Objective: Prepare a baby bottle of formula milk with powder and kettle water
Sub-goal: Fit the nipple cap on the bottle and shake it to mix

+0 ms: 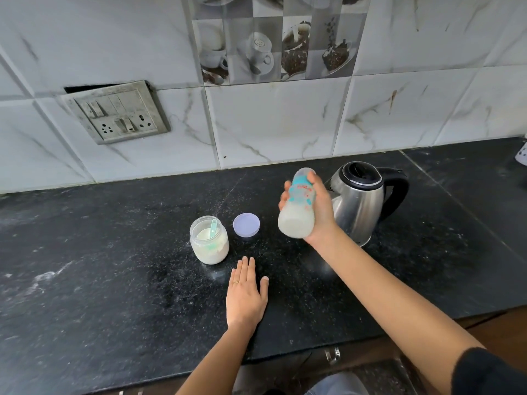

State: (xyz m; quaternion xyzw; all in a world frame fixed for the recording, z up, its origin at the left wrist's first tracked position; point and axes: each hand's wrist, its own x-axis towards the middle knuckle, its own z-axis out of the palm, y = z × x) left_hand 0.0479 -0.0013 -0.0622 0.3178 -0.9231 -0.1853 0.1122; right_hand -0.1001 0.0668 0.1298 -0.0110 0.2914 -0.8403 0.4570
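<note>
Black bench [114, 266] below tiled wall. Held milky bottle [296, 212] tilted in right grip [322, 206], clasped round it, at 3 o'clock before kettle [359, 206]. Rested left grip [246, 295] flat, released, at 6. Probably shaking step; next needed firm hold.
</note>
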